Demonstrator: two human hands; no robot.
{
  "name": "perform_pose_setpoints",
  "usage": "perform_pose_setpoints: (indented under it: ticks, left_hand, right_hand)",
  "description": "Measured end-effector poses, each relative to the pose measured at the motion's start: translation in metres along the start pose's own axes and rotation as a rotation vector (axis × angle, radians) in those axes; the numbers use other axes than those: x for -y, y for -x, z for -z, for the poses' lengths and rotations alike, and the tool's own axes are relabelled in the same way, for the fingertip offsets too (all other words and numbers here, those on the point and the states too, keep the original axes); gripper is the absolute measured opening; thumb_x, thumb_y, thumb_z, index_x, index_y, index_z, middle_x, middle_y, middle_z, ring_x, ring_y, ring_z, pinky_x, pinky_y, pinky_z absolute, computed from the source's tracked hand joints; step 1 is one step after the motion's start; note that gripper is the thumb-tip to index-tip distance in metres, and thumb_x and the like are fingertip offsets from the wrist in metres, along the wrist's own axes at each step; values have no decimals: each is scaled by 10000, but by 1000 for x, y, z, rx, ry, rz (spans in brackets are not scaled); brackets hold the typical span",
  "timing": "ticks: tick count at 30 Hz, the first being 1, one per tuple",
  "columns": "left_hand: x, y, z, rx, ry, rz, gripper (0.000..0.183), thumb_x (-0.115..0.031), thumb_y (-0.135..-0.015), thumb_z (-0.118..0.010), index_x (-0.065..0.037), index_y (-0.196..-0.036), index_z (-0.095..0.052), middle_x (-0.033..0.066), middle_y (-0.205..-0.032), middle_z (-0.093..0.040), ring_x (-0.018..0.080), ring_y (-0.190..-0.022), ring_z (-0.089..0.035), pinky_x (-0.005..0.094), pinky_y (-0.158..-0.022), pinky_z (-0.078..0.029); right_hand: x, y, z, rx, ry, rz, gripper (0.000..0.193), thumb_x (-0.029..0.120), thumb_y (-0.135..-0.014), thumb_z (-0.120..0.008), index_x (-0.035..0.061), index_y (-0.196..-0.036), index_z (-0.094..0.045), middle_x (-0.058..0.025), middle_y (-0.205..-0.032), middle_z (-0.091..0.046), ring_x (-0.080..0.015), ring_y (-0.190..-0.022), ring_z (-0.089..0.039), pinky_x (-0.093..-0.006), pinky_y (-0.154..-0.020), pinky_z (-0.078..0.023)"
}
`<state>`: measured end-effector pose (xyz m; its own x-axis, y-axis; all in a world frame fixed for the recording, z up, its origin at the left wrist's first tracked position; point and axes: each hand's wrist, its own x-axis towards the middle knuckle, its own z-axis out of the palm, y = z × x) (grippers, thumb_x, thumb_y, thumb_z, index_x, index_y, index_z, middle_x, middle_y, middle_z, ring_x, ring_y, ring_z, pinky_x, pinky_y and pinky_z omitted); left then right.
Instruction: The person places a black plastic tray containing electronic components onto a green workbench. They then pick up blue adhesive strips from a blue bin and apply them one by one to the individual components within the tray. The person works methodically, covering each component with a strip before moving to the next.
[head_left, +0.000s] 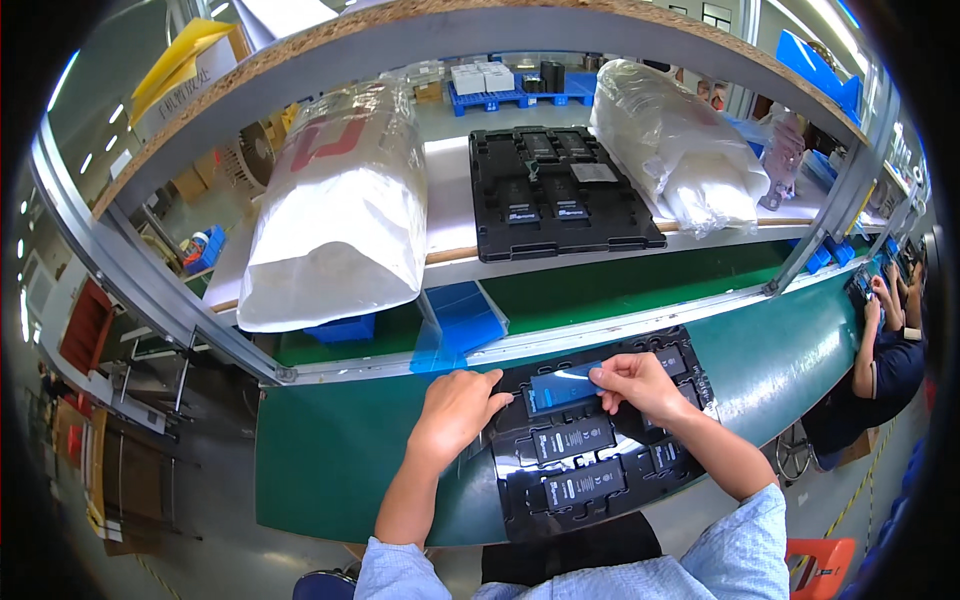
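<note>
A black moulded tray (520, 465) on the green bench holds several flat black batteries (575, 439) in its recesses. Over a battery at the tray's far left lies a glossy blue film (560, 390). My right hand (640, 385) pinches the right end of this film between thumb and fingers. My left hand (452, 412) rests by the tray's far left edge, its thumb and forefinger apart and nothing visible between them. Just beyond the left hand, blue film sheets (465, 318) lie at the frame's lower rail, with one piece hanging over it.
Above the bench, a shelf carries another black tray (555, 225) with batteries, between two big plastic-wrapped white bags (335, 220) (680, 150). Metal posts and a rail (640, 315) stand along the bench's far side. Another person (885, 365) works at the far right. An orange stool (822, 568) is behind my right arm.
</note>
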<state>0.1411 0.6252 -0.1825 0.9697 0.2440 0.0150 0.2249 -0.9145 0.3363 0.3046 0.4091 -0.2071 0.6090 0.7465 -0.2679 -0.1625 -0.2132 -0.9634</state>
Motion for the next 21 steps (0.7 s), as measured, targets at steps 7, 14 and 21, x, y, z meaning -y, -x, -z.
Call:
perform_pose_setpoints:
  ticks: [7,14,21]
  left_hand:
    - [-2,25,-2,-4,-82,-164,301,-233,-854,-618,-68,-1104,-636,105,-833,-638,277,-846,-588,390,-766,-464]
    - [-8,27,-3,35,-104,-233,280,-243,-865,-607,-62,-1077,-644,80,-795,-606,238,-816,-572,369,-736,-460]
    - [-9,28,-9,11,-112,-249,259,-245,-862,-611,-54,-1033,-650,72,-793,-582,231,-806,-561,361,-718,-459]
  right_hand:
    - [0,3,-13,-36,108,21,218,166,-897,-641,-49,-860,-627,-49,-701,-615,-80,-564,-588,-203,-462,-473]
    - [-3,0,-14,-44,165,14,218,160,-903,-630,-57,-881,-629,-48,-698,-616,-77,-566,-589,-202,-452,-466]
    - [-4,0,-16,-39,203,29,211,160,-909,-623,-44,-858,-633,-42,-674,-614,-69,-551,-584,-193,-445,-454]
